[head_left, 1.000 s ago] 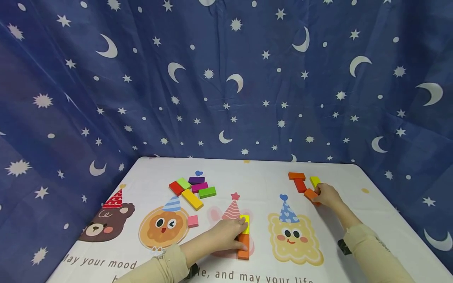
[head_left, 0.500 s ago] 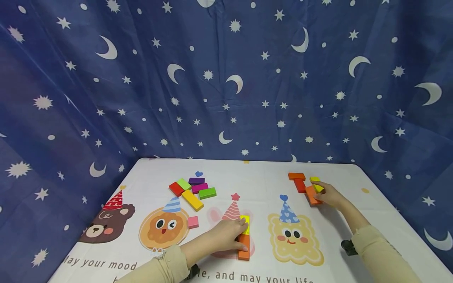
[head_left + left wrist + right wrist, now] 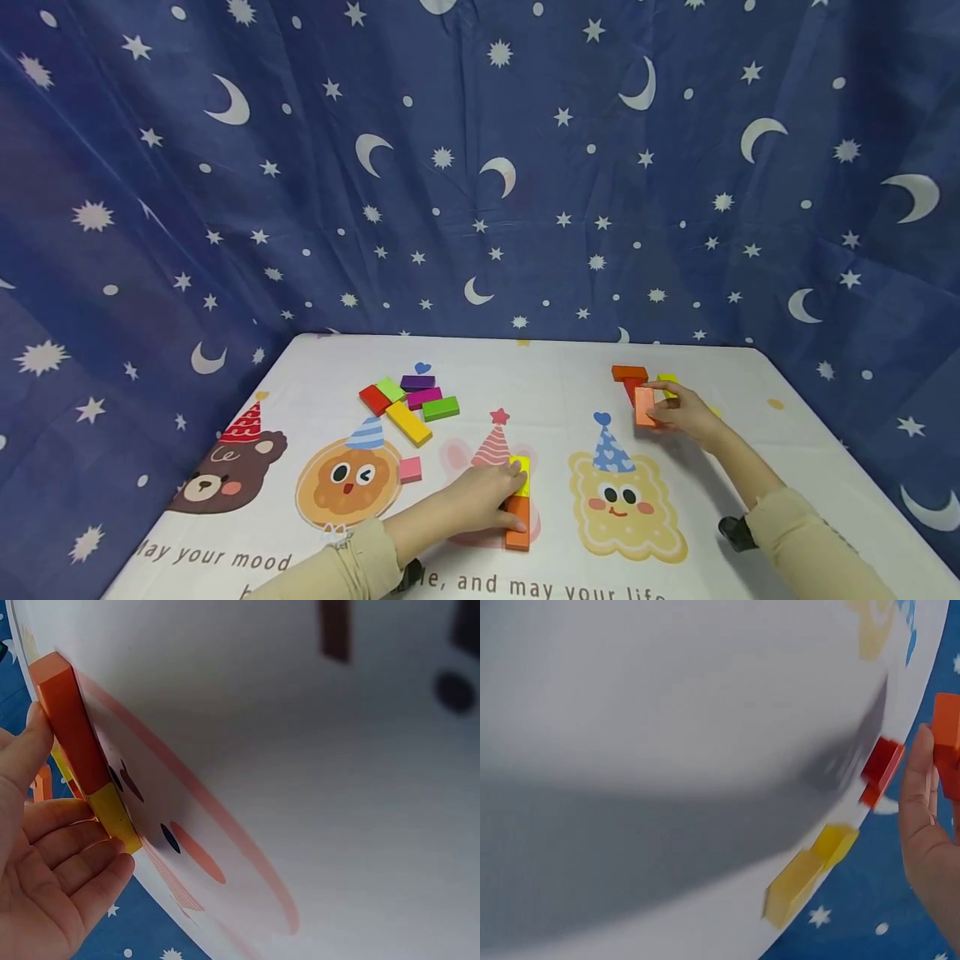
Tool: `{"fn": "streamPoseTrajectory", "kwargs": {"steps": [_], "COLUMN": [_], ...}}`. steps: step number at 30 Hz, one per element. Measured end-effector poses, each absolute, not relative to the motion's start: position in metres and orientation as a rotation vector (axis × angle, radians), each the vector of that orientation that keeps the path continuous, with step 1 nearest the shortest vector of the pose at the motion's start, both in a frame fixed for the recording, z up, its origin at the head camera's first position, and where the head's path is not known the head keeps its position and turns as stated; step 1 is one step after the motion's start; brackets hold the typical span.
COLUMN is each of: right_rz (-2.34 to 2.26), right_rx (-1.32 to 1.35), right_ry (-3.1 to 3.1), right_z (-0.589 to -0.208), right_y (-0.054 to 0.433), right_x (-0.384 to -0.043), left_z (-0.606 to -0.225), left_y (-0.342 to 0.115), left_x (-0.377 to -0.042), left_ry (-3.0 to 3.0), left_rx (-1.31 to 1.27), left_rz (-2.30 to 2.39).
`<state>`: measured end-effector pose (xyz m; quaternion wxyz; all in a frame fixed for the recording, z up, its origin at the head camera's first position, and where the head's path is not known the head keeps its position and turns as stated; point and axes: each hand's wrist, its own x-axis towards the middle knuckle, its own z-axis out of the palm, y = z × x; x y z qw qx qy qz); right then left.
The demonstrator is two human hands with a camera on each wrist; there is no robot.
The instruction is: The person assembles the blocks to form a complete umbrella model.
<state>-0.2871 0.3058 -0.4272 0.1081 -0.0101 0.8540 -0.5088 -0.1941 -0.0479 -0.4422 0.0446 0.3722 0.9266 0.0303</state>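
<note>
My left hand (image 3: 480,497) rests against a yellow block (image 3: 519,477) and an orange block (image 3: 517,521) lying end to end. In the left wrist view, its thumb (image 3: 34,742) touches the orange side and its other fingers lie along the yellow block. Small yellow and red parts show between thumb and fingers; I cannot tell what they belong to. At the far right, my right hand (image 3: 686,414) pinches another orange block (image 3: 644,407), held tilted above the table. Behind that block lie a partly hidden red block (image 3: 631,388) and an orange-red block (image 3: 629,372).
A yellow block (image 3: 667,382) lies behind the right hand, with a paler yellow block (image 3: 791,889) beside it. Back left is a loose group including purple (image 3: 417,382), green (image 3: 441,407) and long yellow (image 3: 408,423) blocks. Nearer lies a pink block (image 3: 409,470). A star-patterned curtain (image 3: 480,208) hangs behind.
My right hand has picked up the orange block from among the far-right blocks and moved it slightly left, tilting it. My left hand has stayed in place.
</note>
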Motion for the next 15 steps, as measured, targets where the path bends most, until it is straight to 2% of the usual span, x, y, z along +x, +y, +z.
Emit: {"fn": "streamPoseTrajectory", "kwargs": {"steps": [15], "right_rz": [-1.7], "right_rx": [-0.06], "right_ry": [2.531], "right_z": [-0.431], "right_y": [0.268], "right_x": [-0.28], "left_z": [-0.442], "left_y": [-0.049], "left_x": [-0.194], "left_ry": [2.846], "left_rx": [1.183], "left_rz": [0.118]}}
